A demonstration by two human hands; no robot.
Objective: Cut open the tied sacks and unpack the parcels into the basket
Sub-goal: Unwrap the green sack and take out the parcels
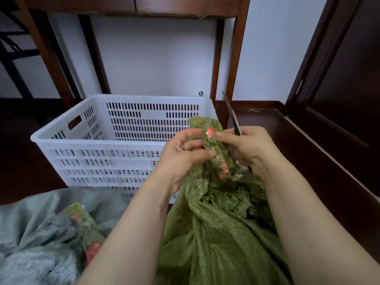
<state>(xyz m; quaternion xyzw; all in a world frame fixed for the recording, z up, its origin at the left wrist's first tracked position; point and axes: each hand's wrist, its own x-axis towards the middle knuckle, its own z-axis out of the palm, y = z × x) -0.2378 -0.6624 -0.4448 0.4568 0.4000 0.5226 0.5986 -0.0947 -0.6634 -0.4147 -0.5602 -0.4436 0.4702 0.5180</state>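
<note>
A green woven sack (pixel 216 233) stands in front of me, its neck (pixel 211 140) bunched and wound with clear tape that has red marks. My left hand (pixel 183 153) grips that neck from the left. My right hand (pixel 246 149) holds dark scissors (pixel 231 114), blades pointing up and away, while its fingertips pinch the neck from the right. A white slotted plastic basket (pixel 98 140) sits just beyond the sack on the floor. No parcels are visible in the basket.
A grey-green sack (pixel 41 233) with a taped neck lies at the lower left. Wooden table legs (pixel 234 58) rise behind the basket against a white wall. A dark wooden door (pixel 339 79) stands to the right over dark flooring.
</note>
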